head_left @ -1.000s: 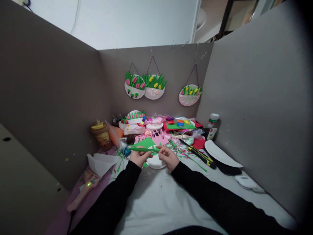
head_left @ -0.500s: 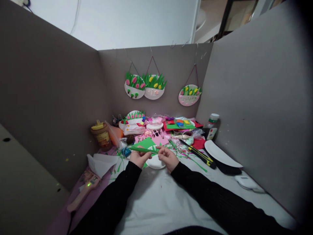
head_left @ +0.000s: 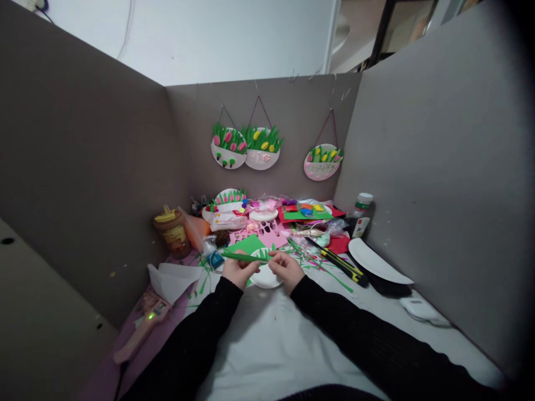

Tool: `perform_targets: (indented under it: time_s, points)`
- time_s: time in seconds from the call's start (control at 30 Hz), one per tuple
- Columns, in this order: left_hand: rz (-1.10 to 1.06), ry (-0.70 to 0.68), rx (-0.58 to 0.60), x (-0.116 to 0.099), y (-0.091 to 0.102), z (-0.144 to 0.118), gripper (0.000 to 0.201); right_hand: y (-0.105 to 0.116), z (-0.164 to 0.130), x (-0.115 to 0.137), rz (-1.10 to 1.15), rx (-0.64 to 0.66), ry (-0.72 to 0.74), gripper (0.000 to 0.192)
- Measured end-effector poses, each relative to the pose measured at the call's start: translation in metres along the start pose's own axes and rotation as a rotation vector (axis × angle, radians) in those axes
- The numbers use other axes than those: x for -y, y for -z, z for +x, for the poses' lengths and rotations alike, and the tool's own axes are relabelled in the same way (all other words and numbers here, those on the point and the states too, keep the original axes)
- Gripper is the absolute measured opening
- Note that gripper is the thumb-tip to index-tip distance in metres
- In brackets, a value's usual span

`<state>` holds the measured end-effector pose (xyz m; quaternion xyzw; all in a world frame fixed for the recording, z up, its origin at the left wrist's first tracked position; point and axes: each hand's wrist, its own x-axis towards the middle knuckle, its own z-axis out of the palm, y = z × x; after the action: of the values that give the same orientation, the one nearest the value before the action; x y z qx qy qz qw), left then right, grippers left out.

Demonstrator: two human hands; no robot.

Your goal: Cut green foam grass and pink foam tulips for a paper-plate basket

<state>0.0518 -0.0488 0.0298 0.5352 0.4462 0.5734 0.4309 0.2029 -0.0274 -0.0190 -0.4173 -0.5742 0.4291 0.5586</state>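
Note:
My left hand (head_left: 237, 271) and my right hand (head_left: 286, 269) both pinch a long green foam strip (head_left: 242, 257), held level just above a small white paper plate (head_left: 264, 277) on the white table cover. The left hand grips the strip near its middle, the right hand its right end. Both sleeves are black. A green foam sheet (head_left: 247, 244) lies just behind the hands.
Grey cardboard walls enclose the desk; three decorated plates (head_left: 244, 149) hang on the back wall. A glue gun (head_left: 142, 327) lies left, a brown jar (head_left: 168, 229) behind it. A yellow-black cutter (head_left: 340, 263), a white half plate (head_left: 376, 263) and a bottle (head_left: 361, 214) sit right.
None apart from a slight shift of the view; both hands keep hold of the green strip in the same place.

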Motion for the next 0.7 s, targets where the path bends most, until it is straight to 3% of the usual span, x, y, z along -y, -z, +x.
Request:
perform_targets:
  time_s: [0.3, 0.57, 0.7]
  points:
    - [-0.049, 0.042, 0.079, -0.002, -0.004, -0.006, 0.030, -0.005, -0.002, 0.009, 0.035, -0.031, -0.112, 0.026]
    - [-0.026, 0.077, 0.041, 0.001, 0.005, 0.002, 0.031, 0.001, 0.001, 0.007, 0.130, -0.042, -0.327, 0.036]
    - [0.016, 0.097, 0.004, 0.004, 0.007, 0.007, 0.029, 0.003, 0.002, 0.017, 0.159, -0.038, -0.259, 0.035]
